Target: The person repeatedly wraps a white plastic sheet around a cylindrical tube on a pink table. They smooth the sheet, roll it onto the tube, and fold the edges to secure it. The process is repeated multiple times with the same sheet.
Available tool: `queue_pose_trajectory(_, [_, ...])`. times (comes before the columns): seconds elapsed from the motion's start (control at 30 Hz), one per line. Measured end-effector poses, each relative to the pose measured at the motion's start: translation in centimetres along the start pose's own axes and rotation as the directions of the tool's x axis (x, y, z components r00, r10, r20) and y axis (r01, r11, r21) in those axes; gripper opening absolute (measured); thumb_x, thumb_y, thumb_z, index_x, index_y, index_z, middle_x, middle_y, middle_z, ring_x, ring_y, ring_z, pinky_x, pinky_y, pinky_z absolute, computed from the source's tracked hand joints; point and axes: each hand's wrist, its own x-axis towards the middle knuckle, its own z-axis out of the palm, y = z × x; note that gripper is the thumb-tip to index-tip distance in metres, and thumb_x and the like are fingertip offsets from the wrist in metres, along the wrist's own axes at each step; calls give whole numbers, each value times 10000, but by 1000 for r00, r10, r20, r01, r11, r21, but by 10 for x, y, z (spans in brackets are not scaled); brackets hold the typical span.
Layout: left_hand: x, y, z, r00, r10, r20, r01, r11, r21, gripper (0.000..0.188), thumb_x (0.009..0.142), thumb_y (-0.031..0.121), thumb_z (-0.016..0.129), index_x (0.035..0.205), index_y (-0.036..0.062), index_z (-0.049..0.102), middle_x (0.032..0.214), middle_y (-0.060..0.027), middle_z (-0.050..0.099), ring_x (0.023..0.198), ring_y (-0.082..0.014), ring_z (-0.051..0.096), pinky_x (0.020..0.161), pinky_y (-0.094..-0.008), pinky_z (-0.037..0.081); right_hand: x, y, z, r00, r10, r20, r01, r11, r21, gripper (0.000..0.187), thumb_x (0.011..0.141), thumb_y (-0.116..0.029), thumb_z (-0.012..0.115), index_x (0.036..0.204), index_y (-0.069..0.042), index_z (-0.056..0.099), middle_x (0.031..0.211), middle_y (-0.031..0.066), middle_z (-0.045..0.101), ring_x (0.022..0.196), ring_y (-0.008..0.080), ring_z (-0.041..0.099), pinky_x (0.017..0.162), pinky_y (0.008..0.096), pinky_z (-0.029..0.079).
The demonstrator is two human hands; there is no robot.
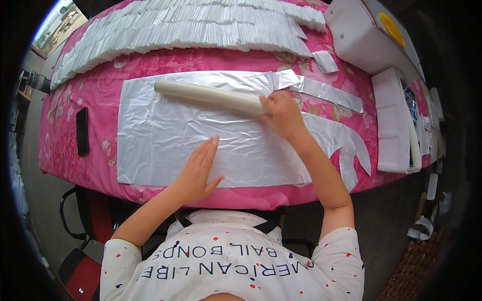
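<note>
Closing around one end of the pale roll, the right hand has fingers and thumb clamped on it, perhaps because the end gives a firm hold and leaves most of its length clear. The roll slants across the upper part of the silvery sheet; whether its far end rests there or hangs just above, I cannot tell. The left hand holds nothing: its fingers lie together, its thumb stands apart, and the palm is turned toward the sheet, a pose that would suit smoothing or steadying, though contact is unclear. The creased sheet is spread on the pink flowered cloth, presumably for a broad surface within reach of both hands. A silvery strip lies to the right. The dark phone and the rows of white folded pieces sit outside the sheet, likely to leave the middle free.
</note>
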Motion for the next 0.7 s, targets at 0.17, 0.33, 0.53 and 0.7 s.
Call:
queue_pose_trajectory(0.17, [12,-6,21,967,-132,-218,147,988,55,796,784,230,609,1395,-14,160,1450,-277,61,1342,-440,73,1078,-485,129,-77,-90,-1,954,31,298,-151,909,388,550,781,-368,625,1169,5,508,1202,199,488,1115,345,452,963,412,361])
queue_pose_trajectory(0.33, [21,7,32,989,-102,-106,117,982,148,739,764,251,604,1378,21,262,1458,-269,25,1345,-453,6,1078,-498,103,-140,-74,-1,957,116,265,-152,981,122,616,791,-358,590,1296,-47,425,1389,171,334,1289,330,300,1056,426,242])
queue_pose_trajectory(0.53, [31,22,38,999,-39,-38,43,992,122,757,774,248,573,1391,4,207,1460,-267,8,1351,-435,-3,1083,-493,85,-197,47,-68,924,368,108,-345,920,-185,570,771,-262,622,1280,-67,455,1335,183,404,1234,351,372,1035,446,267])
queue_pose_trajectory(0.7, [24,18,39,995,48,-92,-48,999,6,827,768,291,616,1386,-26,167,1443,-297,23,1346,-442,40,1084,-482,122,-202,82,-137,691,720,-63,-443,353,-824,345,802,-150,487,1104,-5,569,1173,164,548,1134,309,471,991,455,299])
